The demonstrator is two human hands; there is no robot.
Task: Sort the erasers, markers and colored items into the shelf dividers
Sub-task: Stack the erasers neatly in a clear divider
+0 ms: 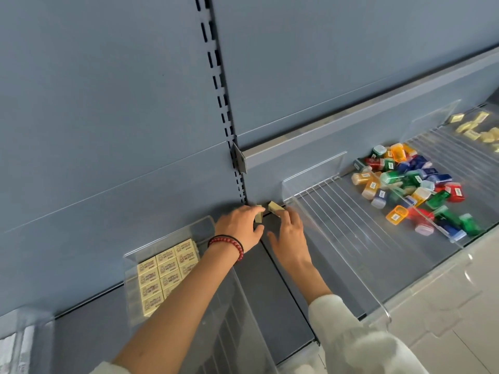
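My left hand (240, 225), with a red bead bracelet on its wrist, pinches a pale yellow eraser (259, 215) at the back of the shelf. My right hand (287, 233) holds a second yellow eraser (274, 207) by its fingertips, close beside the first. Both hands sit between two clear dividers. Rows of yellow erasers (164, 268) lie neatly stacked in the compartment to the left. A heap of small colored items (413, 184) in red, green, blue and orange lies in a compartment to the right.
A clear acrylic divider (316, 171) stands right of my hands, over a wire rack (351, 211). More loose yellow erasers (475, 128) lie at the far right. A slotted upright (224, 103) runs up the blue back wall. White floor tiles (445, 306) show below the shelf's front edge.
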